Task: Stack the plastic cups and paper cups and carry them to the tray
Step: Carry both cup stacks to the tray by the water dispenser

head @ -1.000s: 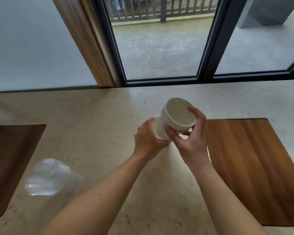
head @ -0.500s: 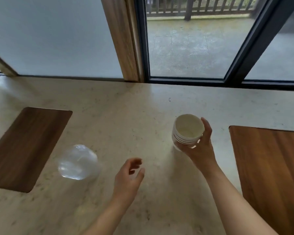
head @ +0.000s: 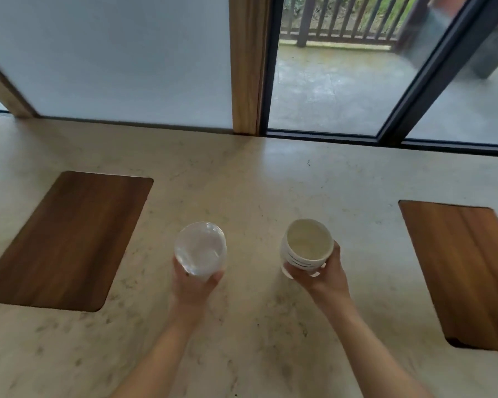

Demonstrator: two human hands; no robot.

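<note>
Since half a second ago your left hand (head: 194,285) has left the bare counter and closed around the clear plastic cups (head: 200,248), which lay on their side to its left; they now stand upright, mouth up, in your curled fingers. Your right hand (head: 325,275) keeps its wrap on the nested paper cups (head: 306,244), several rims showing one above another. Taking the marble counter (head: 242,191) as landmark, both stacks sit above its middle, well apart, with one wooden tray (head: 66,239) inset toward its left end and another wooden tray (head: 466,271) toward its right.
</note>
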